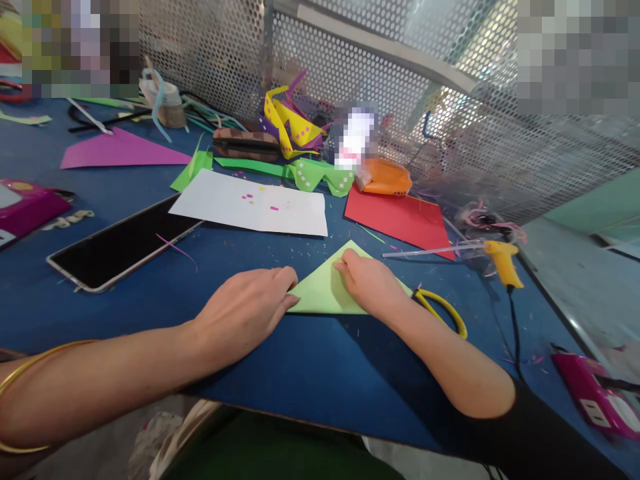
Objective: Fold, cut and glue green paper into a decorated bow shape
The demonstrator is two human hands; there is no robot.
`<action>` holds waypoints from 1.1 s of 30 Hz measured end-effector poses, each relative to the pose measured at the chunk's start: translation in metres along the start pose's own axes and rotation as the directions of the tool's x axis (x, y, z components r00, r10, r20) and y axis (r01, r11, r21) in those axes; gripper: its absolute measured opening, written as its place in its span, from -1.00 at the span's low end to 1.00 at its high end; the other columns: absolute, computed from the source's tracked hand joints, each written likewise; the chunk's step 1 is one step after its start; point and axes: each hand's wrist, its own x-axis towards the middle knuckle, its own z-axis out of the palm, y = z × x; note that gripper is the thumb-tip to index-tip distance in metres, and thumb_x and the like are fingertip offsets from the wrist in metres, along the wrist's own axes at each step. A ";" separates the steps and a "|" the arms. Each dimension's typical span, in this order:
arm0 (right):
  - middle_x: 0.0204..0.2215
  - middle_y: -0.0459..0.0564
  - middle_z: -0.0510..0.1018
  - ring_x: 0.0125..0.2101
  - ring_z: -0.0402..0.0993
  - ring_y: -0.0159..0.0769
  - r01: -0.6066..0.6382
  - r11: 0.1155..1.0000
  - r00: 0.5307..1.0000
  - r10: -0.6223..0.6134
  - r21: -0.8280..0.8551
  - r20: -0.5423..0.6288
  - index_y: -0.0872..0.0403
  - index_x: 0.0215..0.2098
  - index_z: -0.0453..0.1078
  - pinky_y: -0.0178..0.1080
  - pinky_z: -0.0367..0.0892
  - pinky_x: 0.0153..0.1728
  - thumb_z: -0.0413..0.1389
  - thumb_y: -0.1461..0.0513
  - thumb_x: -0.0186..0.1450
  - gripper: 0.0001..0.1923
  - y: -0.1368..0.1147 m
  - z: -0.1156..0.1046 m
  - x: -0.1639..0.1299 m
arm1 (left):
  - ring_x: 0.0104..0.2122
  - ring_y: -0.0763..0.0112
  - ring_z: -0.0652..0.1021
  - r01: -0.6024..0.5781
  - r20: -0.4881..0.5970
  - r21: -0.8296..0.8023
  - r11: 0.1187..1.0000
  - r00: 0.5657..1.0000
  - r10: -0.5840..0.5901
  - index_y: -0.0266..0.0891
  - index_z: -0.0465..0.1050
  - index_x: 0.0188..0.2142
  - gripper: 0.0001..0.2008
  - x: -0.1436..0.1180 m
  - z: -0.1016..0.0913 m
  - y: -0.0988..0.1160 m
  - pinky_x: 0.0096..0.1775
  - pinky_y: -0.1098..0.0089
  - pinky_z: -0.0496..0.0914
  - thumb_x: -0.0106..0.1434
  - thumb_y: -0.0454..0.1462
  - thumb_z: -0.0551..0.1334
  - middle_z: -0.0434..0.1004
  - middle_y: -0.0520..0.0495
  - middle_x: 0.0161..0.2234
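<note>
Two hands pin a light green paper triangle (325,290) flat on the blue tabletop (310,367): my left hand (245,310) presses its left corner, palm down, grip open and holding nothing; my right hand (367,280) bears fingertips on its upper fold, likely to sharpen the crease. Yellow-handled scissors (443,308) lie just right of the triangle, a glue gun (503,261) beyond them.

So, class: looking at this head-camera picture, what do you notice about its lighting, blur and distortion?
Head view: bright daylight glares through the mesh screen; wide-angle bending curves the blue table edge; pixelated blocks mask the top corners; both hands on the green paper look sharp.
</note>
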 end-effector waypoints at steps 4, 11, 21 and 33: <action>-0.41 0.12 0.59 -0.37 0.56 -0.12 -0.019 1.000 1.000 0.019 -0.021 0.012 0.11 -0.16 0.25 -0.25 0.08 -0.49 -0.22 0.19 0.47 -0.74 -0.003 0.001 -0.002 | -0.37 0.26 0.51 -0.013 -0.003 0.039 0.999 1.000 0.014 -0.22 0.32 -0.27 -0.87 -0.001 0.002 0.000 -0.37 0.31 0.27 0.40 -0.27 0.05 0.45 -0.02 -0.38; -0.43 0.14 0.57 -0.41 0.56 -0.11 -0.075 0.995 0.997 0.074 -0.062 -0.022 0.13 -0.14 0.24 -0.24 0.20 -0.49 -0.19 0.17 0.45 -0.75 -0.010 0.001 -0.004 | -0.36 0.26 0.51 -0.035 -0.050 0.132 0.991 0.998 0.042 -0.25 0.38 -0.16 -0.83 -0.005 0.002 0.002 -0.38 0.29 0.33 0.40 -0.26 0.05 0.45 -0.10 -0.26; -0.43 0.15 0.57 -0.42 0.58 -0.09 -0.105 0.991 0.993 0.099 -0.082 -0.070 0.16 -0.12 0.24 -0.23 0.26 -0.45 -0.15 0.16 0.43 -0.75 -0.013 0.004 -0.007 | -0.01 0.18 0.45 -0.393 -0.132 0.269 0.880 0.890 0.437 -0.37 0.41 0.07 -0.60 -0.004 0.015 -0.003 -0.01 0.22 0.41 0.33 -0.49 -0.04 0.48 -0.19 0.10; -0.47 0.09 0.57 -0.44 0.58 -0.13 -0.058 0.989 0.982 0.032 -0.138 -0.184 0.18 -0.12 0.26 -0.28 0.17 -0.54 -0.16 0.16 0.43 -0.73 -0.014 0.007 -0.009 | -0.02 0.13 0.47 -0.385 -0.123 0.312 0.868 0.890 0.439 -0.42 0.40 0.09 -0.60 -0.007 0.020 0.001 -0.04 0.19 0.41 0.33 -0.48 -0.02 0.50 -0.27 0.07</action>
